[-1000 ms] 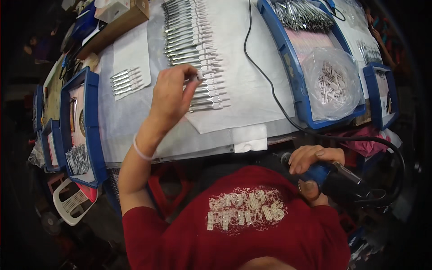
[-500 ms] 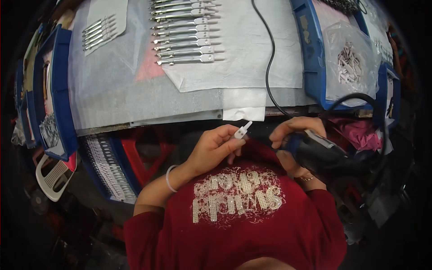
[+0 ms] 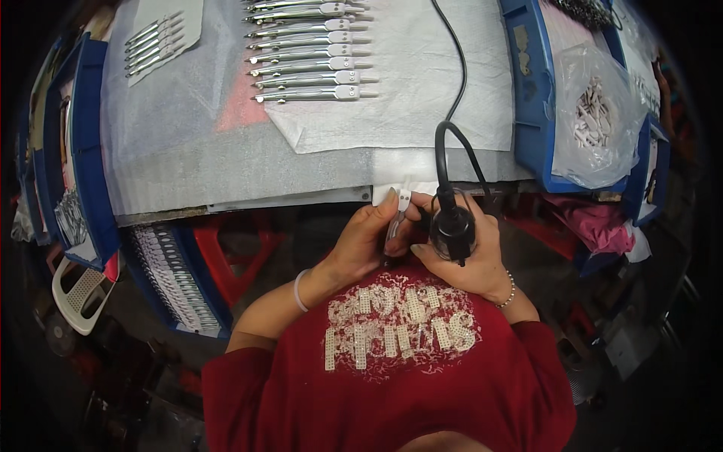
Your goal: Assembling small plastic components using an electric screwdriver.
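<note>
My left hand point(image 3: 357, 239) pinches a drawing compass point(image 3: 404, 200), its white head up and its metal legs slanting down among my fingers. My right hand point(image 3: 480, 262) is wrapped round a black corded electric screwdriver point(image 3: 453, 230), its cable rising from the end that faces up. Both hands are close together in front of the table's near edge. The screwdriver's tip is hidden, so I cannot tell if it touches the compass. A row of similar compasses point(image 3: 343, 93) with white heads lies on the white sheet point(image 3: 437, 98) beyond.
Several slim metal compass parts point(image 3: 156, 49) lie at the far left. Blue bins point(image 3: 536, 143) flank the table, and one holds a plastic bag of small pale parts point(image 3: 593, 120). The black cable point(image 3: 461, 64) crosses the sheet. Below the table's left side is a blue bin of metal parts point(image 3: 175, 275).
My right hand has swung left with the screwdriver and turned it, cable end up, beside my left hand. The white-headed piece in my left hand is now more upright, with metal legs showing.
</note>
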The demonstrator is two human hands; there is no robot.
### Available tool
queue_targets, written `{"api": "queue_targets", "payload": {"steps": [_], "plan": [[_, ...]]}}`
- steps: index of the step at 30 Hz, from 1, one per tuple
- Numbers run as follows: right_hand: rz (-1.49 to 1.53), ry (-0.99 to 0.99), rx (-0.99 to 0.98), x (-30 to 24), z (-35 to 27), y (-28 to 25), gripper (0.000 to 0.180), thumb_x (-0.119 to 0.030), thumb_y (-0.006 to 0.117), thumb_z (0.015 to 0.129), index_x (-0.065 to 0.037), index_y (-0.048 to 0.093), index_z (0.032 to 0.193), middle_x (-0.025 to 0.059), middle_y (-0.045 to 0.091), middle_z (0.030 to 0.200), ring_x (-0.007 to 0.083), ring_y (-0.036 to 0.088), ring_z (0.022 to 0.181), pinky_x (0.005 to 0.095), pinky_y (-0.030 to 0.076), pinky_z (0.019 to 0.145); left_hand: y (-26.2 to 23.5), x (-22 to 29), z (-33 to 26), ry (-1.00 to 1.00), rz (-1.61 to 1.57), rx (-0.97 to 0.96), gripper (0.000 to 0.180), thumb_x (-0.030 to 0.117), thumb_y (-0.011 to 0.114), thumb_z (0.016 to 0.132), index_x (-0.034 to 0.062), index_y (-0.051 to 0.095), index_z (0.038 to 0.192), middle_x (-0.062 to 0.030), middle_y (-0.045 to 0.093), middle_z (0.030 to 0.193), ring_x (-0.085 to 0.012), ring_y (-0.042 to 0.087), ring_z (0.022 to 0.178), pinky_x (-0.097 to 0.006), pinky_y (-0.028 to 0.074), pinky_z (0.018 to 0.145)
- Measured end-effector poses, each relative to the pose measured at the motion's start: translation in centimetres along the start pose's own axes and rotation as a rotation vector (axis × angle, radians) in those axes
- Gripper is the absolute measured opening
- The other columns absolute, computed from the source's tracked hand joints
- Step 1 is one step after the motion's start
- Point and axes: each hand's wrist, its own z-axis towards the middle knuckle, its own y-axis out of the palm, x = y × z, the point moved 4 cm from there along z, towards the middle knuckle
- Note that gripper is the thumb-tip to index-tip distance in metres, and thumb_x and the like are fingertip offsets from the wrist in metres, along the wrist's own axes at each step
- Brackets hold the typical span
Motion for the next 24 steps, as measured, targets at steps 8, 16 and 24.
{"api": "queue_targets", "payload": {"steps": [8, 16, 24], "plan": [[0.190, 0.051, 0.097, 0.4, -0.8, -0.6, 0.059, -0.001, 0.078, 0.067, -0.002, 0.047, 0.117, 0.0150, 0.066, 0.101, 0.0173, 0.066, 0.083, 0.0280, 0.053, 0.071, 0.3, 0.3, -0.3, 0.108, 0.301, 0.078, 0.041, 0.037, 0.042, 0.100, 0.0005, 0.060, 0.097, 0.0013, 0.046, 0.060, -0.0053, 0.039, 0.052, -0.020, 0.032, 0.048], [0.187, -0.597, -0.078, -6.2, 1.1, -2.6, 0.067, -0.035, 0.076, 0.078, -0.009, 0.033, 0.122, 0.0063, 0.061, 0.084, 0.0207, 0.062, 0.060, 0.0359, 0.051, 0.057, -0.1, 0.5, -0.8, 0.065, 0.212, 0.078, 0.026, 0.022, 0.051, 0.098, 0.0010, 0.063, 0.106, 0.0030, 0.049, 0.067, -0.0036, 0.039, 0.053, -0.018, 0.032, 0.048], [0.355, -0.813, -0.012, -7.8, 1.9, -0.3, 0.049, -0.018, 0.080, 0.072, -0.009, 0.043, 0.102, 0.0119, 0.063, 0.075, 0.0248, 0.065, 0.060, 0.0352, 0.053, 0.057, 0.3, 0.3, -0.5, 0.085, 0.202, 0.080, 0.026, 0.023, 0.049, 0.099, 0.0015, 0.063, 0.105, 0.0018, 0.054, 0.067, -0.0036, 0.047, 0.052, -0.017, 0.037, 0.047]]}}
